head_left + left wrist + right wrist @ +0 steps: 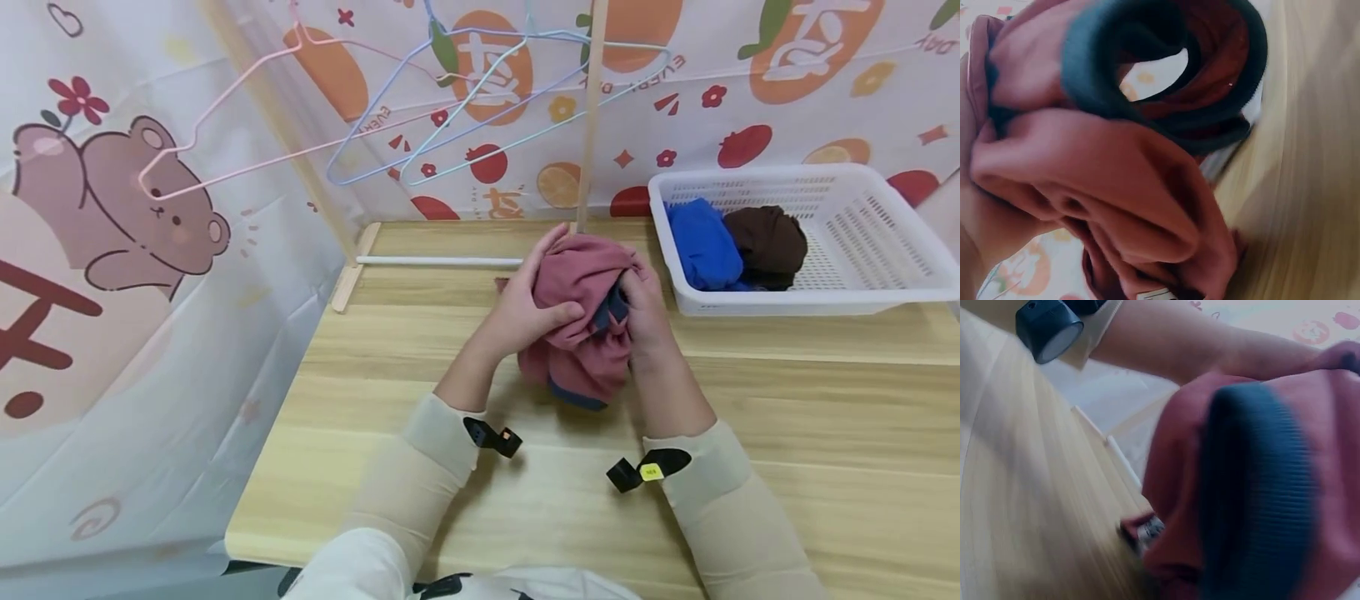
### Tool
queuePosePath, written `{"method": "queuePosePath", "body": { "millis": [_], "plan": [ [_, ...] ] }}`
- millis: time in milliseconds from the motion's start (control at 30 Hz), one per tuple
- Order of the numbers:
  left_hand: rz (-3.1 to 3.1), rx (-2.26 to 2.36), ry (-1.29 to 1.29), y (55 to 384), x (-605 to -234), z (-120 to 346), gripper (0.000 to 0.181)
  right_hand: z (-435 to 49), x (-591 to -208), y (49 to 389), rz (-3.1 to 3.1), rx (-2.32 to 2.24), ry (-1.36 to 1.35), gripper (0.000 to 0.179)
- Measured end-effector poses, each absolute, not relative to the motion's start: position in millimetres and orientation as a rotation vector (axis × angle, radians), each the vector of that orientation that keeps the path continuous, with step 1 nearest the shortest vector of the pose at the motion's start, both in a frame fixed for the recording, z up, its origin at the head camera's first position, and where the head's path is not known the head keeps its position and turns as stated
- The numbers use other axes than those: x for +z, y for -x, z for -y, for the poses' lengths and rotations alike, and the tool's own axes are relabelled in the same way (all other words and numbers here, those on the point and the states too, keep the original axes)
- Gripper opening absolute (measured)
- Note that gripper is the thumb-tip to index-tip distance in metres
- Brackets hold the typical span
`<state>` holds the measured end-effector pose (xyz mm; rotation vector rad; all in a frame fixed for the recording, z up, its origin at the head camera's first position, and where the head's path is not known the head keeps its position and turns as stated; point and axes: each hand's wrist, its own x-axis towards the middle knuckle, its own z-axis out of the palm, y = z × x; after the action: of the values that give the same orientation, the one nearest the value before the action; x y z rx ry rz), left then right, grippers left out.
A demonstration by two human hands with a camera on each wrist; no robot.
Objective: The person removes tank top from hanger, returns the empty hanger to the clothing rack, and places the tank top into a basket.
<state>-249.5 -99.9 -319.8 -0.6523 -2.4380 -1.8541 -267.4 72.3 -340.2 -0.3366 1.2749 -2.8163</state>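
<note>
A bunched dusty-pink garment [581, 275] with dark blue ribbed trim [609, 310] sits between both hands above the wooden table [450, 350]. My left hand [532, 304] grips its left side, thumb pressed into the cloth. My right hand [645, 312] grips the right side near the blue trim. In the left wrist view the pink garment [1110, 187] fills the frame, its blue ribbed cuff [1104, 87] curled into a ring. The right wrist view shows the pink garment [1335, 487] and the blue ribbed band [1254, 487] close up, with the left forearm [1210, 344] behind.
A white slotted basket [870, 242] at the right back holds a blue garment [701, 242] and a brown garment [768, 242]. Pastel wire hangers [465, 92] hang on a rack with a wooden post [588, 125]. A white rod [438, 261] lies at the rack's base. A printed curtain [112, 250] walls the left.
</note>
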Motion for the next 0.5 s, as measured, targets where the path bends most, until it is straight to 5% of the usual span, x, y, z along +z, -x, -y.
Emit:
{"method": "queuePosePath", "body": {
  "millis": [133, 500],
  "plan": [
    [2.347, -1.973, 0.64, 250, -324, 82, 0.116, -71, -341, 265, -1.094, -2.902, 0.36, 0.008],
    [2.105, -2.214, 0.462, 244, -325, 60, 0.101, -54, -351, 260, -1.547, -2.882, 0.304, 0.03]
  ]
}}
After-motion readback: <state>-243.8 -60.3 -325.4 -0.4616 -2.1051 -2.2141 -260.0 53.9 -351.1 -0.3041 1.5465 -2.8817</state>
